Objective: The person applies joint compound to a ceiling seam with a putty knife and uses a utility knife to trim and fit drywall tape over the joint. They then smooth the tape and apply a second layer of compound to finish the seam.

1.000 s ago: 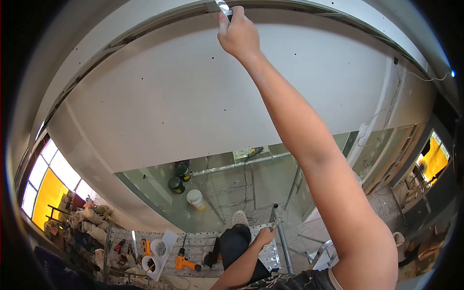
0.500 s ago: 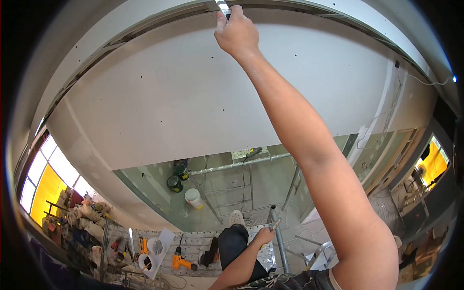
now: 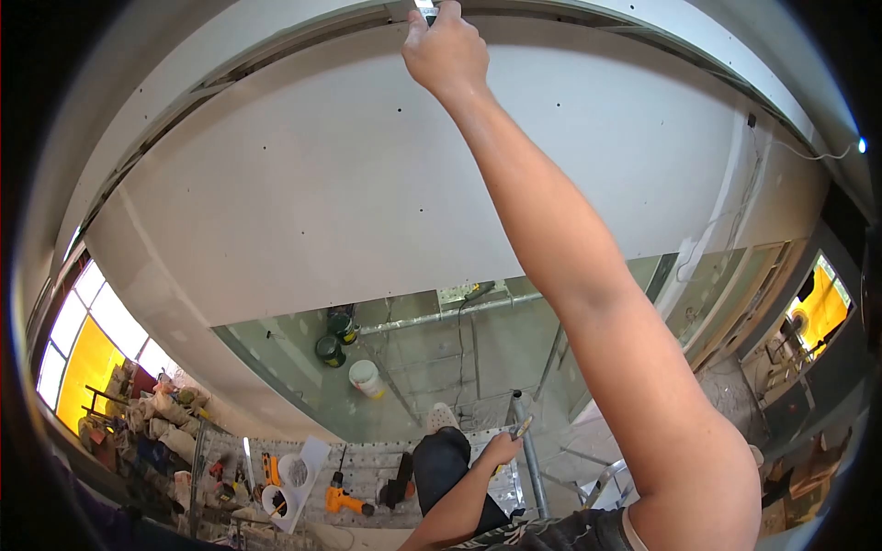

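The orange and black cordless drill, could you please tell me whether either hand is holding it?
No, the drill lies on the grey metal platform, apart from the raised right hand and the lowered left hand.

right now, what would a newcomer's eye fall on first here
Probably the bare arm stretched across the broad white board, its right hand gripping a small silvery object at the top. Then the orange and black power drill on the grey platform below, and the bright yellow sheet at far left.
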The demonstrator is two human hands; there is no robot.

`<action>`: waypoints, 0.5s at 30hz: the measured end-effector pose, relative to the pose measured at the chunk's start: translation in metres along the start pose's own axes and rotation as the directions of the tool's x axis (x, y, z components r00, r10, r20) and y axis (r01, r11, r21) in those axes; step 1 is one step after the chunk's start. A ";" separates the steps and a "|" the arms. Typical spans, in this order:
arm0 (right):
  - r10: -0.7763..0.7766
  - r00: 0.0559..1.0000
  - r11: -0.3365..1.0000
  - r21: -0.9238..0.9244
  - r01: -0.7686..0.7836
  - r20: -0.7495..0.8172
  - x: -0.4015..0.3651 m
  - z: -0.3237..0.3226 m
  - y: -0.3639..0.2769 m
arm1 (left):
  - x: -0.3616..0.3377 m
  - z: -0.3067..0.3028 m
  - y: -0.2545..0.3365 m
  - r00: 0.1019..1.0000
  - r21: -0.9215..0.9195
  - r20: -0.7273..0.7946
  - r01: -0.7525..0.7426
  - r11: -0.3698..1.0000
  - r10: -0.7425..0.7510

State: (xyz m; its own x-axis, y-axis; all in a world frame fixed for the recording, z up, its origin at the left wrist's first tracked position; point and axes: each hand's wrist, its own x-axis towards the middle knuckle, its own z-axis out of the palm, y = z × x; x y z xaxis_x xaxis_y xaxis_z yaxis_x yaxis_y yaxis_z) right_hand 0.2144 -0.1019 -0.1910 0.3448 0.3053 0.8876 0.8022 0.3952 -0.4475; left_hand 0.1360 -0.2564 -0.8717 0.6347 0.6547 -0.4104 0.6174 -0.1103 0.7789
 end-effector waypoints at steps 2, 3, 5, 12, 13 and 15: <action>0.034 0.999 0.999 0.022 -0.035 0.035 -0.009 -0.001 0.003 | -0.002 -0.004 0.007 1.000 0.002 0.012 -0.004 1.000 0.004; -0.071 0.997 0.993 0.093 0.070 0.012 -0.020 0.007 0.015 | -0.007 -0.008 0.013 0.999 0.012 0.039 0.001 1.000 -0.001; -0.122 0.990 0.970 0.220 0.105 0.065 -0.056 0.000 0.025 | -0.005 -0.009 0.015 0.998 0.020 0.065 0.002 1.000 -0.003; 0.552 0.742 0.833 -0.274 -0.480 0.381 -0.394 -0.100 0.218 | 0.020 -0.002 -0.045 0.986 0.031 0.097 0.132 0.991 -0.134; 0.665 0.618 0.744 -0.450 -0.495 0.419 -0.456 -0.122 0.246 | 0.026 0.003 -0.062 0.985 -0.116 0.059 0.167 0.979 -0.161; 0.785 0.444 0.619 -0.554 -0.557 0.432 -0.566 -0.165 0.280 | 0.011 -0.002 -0.060 0.990 -0.217 0.106 0.114 0.970 -0.093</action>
State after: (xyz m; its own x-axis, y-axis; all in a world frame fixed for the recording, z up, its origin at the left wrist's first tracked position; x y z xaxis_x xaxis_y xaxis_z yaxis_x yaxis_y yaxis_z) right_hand 0.3239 -0.3069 -0.8006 0.5726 0.8198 -0.0046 0.5747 -0.4054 -0.7109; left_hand 0.1055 -0.2409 -0.9217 0.6203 0.5789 -0.5292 0.5705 0.1300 0.8109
